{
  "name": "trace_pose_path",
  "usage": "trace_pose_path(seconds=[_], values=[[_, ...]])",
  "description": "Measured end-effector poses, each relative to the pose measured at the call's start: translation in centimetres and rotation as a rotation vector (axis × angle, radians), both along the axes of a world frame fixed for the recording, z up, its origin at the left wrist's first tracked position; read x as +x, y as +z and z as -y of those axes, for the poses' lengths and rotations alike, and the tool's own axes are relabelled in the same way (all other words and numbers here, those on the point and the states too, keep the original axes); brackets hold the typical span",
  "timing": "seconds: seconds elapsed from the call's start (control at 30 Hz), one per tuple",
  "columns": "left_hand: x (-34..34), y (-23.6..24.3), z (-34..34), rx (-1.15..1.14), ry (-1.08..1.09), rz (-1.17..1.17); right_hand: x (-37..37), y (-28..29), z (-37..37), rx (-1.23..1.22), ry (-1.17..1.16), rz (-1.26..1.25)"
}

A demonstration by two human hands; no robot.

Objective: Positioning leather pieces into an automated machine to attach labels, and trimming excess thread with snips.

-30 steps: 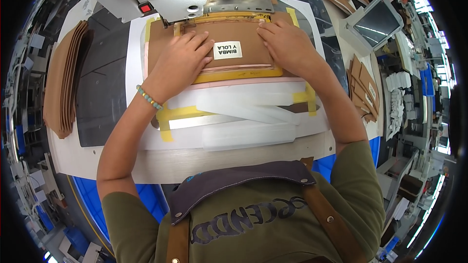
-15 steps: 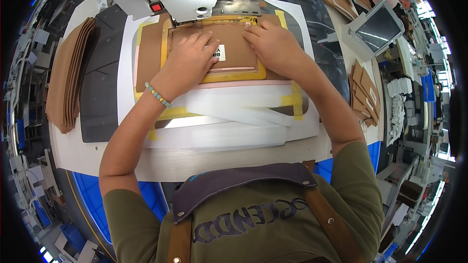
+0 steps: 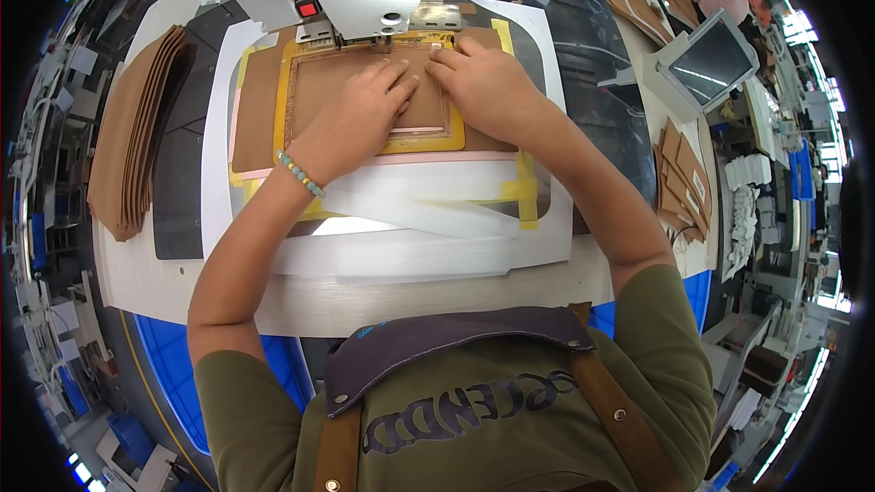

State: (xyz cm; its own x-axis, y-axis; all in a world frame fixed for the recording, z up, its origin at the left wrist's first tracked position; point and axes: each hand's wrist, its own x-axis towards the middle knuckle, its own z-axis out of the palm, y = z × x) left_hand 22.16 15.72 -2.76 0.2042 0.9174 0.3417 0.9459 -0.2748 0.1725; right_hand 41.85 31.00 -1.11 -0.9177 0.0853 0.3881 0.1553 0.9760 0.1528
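Note:
Flat on a brown fabric panel (image 3: 321,91) rests my left hand (image 3: 360,114), its fingers stretched out and holding nothing. A yellow template frame (image 3: 428,143) surrounds the panel's middle. My right hand (image 3: 488,87) lies over the frame's right side, fingers extended and slightly bent, fingertips touching the frame and panel. Just beyond the hands, the sewing machine head (image 3: 365,9) stands over the frame's far edge. Under the frame, a larger brown piece (image 3: 255,114) lies on a white sheet (image 3: 219,146) with yellow tape.
Folded brown pieces (image 3: 137,132) are stacked on the left of the table. At right stand a tilted screen (image 3: 706,59) and more brown pieces with tags (image 3: 684,178). Translucent strips (image 3: 424,260) lie at the near edge. Blue bins (image 3: 173,374) sit below.
The yellow frame, panel and white sheet have slid left under the machine head. A white label on the panel, visible before between my hands, is now hidden, and my right hand has moved left.

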Motion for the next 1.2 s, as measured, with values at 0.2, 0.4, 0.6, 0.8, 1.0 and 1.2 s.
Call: trace_pose_path(seconds=[0.2, 0.4, 0.6, 0.8, 1.0, 1.2], values=[[-0.8, -0.2, 0.5, 0.013, 0.003, 0.022, -1.3, -0.1, 0.6, -0.030, -0.053, 0.151], [-2.0, -0.1, 0.7, 0.022, -0.003, 0.021, -2.6, -1.1, 1.0, 0.030, 0.043, -0.027], [-3.1, -0.1, 1.0, -0.017, 0.059, 0.043, -1.0, -0.6, 1.2, -0.138, 0.076, 0.012], [-4.9, 0.9, 3.2, -0.037, 0.066, 0.111, 1.3, 0.6, 0.6, -0.167, 0.038, -0.019], [-7.3, 3.0, 6.6, -0.133, 0.082, 0.242, 0.7, 0.7, 1.0, -0.287, 0.111, 0.050], [-6.5, 2.6, 7.5, -0.180, -0.068, 0.218, -2.8, -0.4, 2.0, -0.182, 0.221, -0.027]])
